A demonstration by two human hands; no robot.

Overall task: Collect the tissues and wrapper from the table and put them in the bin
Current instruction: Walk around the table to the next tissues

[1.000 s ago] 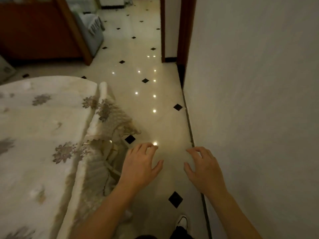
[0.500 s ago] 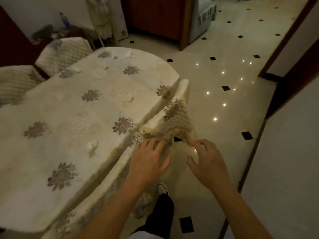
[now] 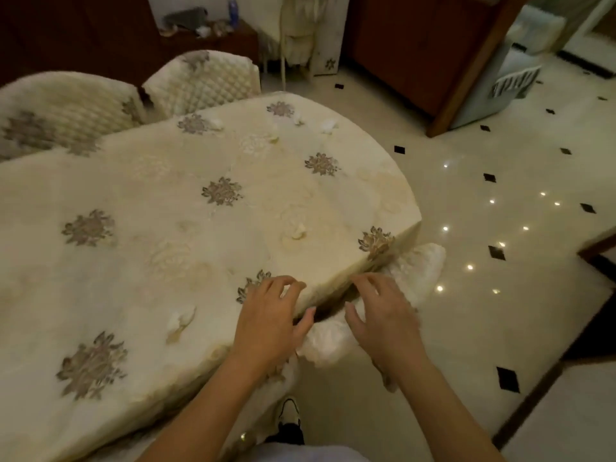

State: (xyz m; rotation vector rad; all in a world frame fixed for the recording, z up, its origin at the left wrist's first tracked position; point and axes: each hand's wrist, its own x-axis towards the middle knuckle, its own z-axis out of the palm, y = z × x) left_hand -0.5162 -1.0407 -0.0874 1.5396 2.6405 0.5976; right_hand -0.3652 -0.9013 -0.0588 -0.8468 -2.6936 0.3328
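A table (image 3: pixel 140 201) covered by a cream floral cloth fills the left and middle. Several crumpled white tissues lie on it: one near the front edge (image 3: pixel 181 320), one mid-table (image 3: pixel 295 233), and small ones at the far end (image 3: pixel 328 125). No wrapper or bin can be made out. My left hand (image 3: pixel 270 318) hovers over the table's near edge, fingers spread, holding nothing. My right hand (image 3: pixel 383 315) is just off the edge, above a cream-covered chair back (image 3: pixel 416 271), fingers apart and empty.
Two quilted cream chairs (image 3: pixel 203 78) stand at the far side of the table. A dark wooden cabinet (image 3: pixel 416 45) and a sideboard with a bottle (image 3: pixel 232 10) line the back. Glossy tiled floor (image 3: pixel 500 211) spreads to the right; my shoe (image 3: pixel 288 411) shows below.
My view has swung left from the hallway floor and wall onto the table. Both hands now sit at the table's near edge instead of over the floor.
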